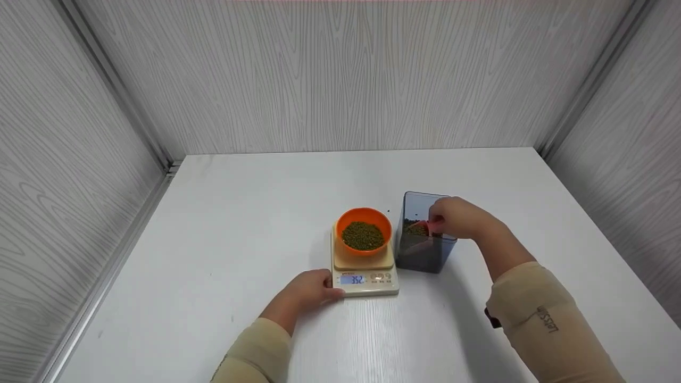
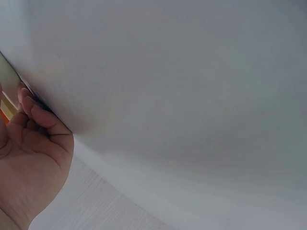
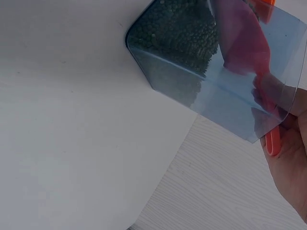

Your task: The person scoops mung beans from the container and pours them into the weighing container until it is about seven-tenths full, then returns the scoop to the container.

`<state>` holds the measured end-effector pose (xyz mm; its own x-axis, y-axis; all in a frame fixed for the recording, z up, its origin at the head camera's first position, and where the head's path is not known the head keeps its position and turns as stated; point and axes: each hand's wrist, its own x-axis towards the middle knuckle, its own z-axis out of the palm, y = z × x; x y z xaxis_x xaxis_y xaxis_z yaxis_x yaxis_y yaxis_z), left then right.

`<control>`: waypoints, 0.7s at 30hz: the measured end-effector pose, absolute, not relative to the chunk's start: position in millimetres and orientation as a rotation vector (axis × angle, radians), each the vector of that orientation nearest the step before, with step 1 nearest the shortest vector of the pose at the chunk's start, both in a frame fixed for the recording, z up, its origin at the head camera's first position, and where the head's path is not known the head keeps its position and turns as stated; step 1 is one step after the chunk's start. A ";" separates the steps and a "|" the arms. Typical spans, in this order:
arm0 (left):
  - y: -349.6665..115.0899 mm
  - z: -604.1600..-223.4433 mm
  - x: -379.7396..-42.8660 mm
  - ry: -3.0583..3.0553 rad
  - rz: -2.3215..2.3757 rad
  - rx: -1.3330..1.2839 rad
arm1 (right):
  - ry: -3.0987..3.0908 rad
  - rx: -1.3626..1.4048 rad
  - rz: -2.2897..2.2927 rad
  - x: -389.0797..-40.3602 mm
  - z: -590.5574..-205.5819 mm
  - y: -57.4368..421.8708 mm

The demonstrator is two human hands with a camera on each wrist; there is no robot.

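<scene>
My left hand [image 1: 308, 290] grips the front left corner of a pale kitchen scale [image 1: 372, 290], thumb along its front edge; the left wrist view shows the fingers curled at its side. The lit display [image 1: 351, 279] appears to read 352. On the scale's platform sits an orange bowl [image 1: 364, 213] holding small green grains [image 1: 363, 235]. Just right of the scale stands a clear bluish container [image 1: 425, 258], partly filled with the same grains [image 3: 180, 33]. My right hand [image 1: 458, 217] reaches over its rim and holds a red scoop [image 3: 247, 43] by the handle, its bowl inside the container.
Everything stands on a white table [image 1: 255, 213]. A few dark specks [image 1: 388, 211] lie beside the container. Wood-grain panels [image 1: 340, 80] rise at the back and both sides, with the table's back edge meeting the rear panel.
</scene>
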<state>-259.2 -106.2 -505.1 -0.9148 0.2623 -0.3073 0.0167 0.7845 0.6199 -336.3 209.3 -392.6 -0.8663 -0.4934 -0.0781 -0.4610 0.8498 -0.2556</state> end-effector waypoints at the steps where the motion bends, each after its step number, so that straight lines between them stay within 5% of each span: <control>1: -106.1 -505.3 -259.1 2.599 0.897 0.216 | 2.884 -0.760 -0.344 -336.6 -392.8 210.3; 21: -106.2 -506.7 -259.9 2.604 0.887 0.231 | 2.837 -0.855 -0.376 -336.3 -393.3 227.1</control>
<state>-259.9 -106.2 -506.7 -0.9147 0.2716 -0.2994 0.0322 0.7873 0.6157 -336.3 227.1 -393.3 -0.8253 -0.5597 -0.0747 -0.5209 0.8058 -0.2818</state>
